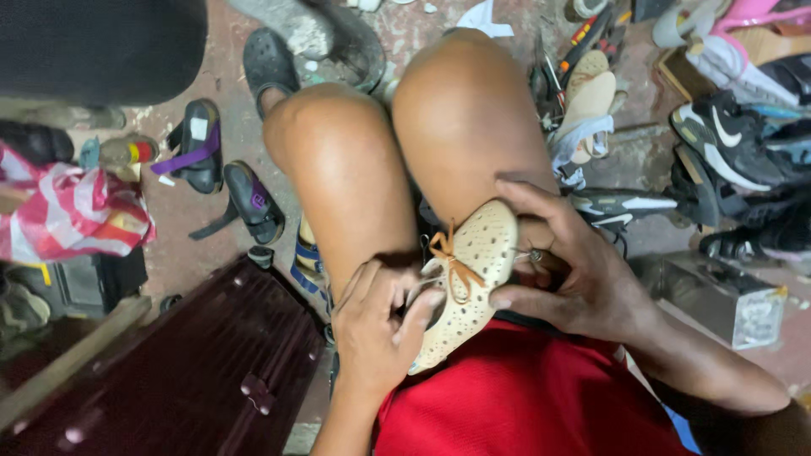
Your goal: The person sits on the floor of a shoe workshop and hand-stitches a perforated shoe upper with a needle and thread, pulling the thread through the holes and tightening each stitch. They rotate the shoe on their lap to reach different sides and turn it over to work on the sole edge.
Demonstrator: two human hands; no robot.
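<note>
Shoe (473, 279) on your lap, between thighs, toe toward 1 o'clock. Your right hand (583, 270) cradles it, fingers clamped round upper. Left hand (376, 325) at 7 o'clock, fingers pinched on shoe edge near orange bow (452, 262). Step looks like repair at bow; next move calls for steady hold.

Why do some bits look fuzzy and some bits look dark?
Head view: the cream shoe and both hands, left hand and right hand, look fairly sharp; the sneakers at the edge smear slightly; the top-left corner is dark shadow.
</note>
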